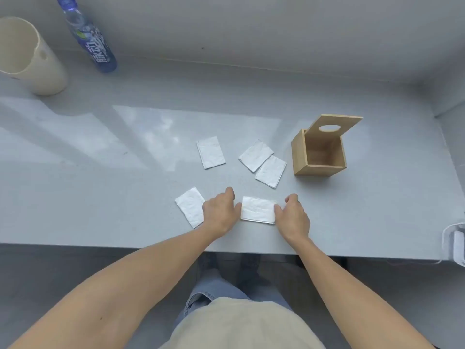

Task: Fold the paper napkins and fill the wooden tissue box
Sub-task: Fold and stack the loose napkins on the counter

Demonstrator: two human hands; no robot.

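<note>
1. Far left, rear of the grey table (100, 187): a cream cylindrical container (27, 56) stands upright, open at the top.
2. Just right of it, a blue-labelled plastic bottle (88, 39) stands near the back wall, apart from the container.
3. Left of centre, near the front edge: a folded white napkin (190, 207) lies flat on the table, its right corner hidden under the left hand.
4. Left hand (220, 214): palm down, fingers curled loosely and drawn together, fingertips at the left edge of the front napkin (258, 209). Whether they grip that edge or merely touch it cannot be determined.
5. Behind the left hand, a third napkin (210, 152) lies flat and alone, well apart from both hands.
6. Centre front: the front napkin is a folded white rectangle lying flat between the two hands.
7. Right hand (294, 217): palm down, fingers bent, fingertips resting on the right edge of the front napkin; the thumb is raised clear of the paper. A pinch cannot be confirmed.
8. Behind the right hand, two more napkins: the rear one (255, 155) and the nearer one (271, 171) lie just beside each other, corners overlapping or touching.
9. Right of those, the wooden tissue box (318, 170) sits upright on the table, apart from every napkin. Its lid (334, 127), with an oval opening, is tilted back and open. The visible interior shows only bare wood.
10. Far right edge: a white object (456, 244), only partly in view.
</note>
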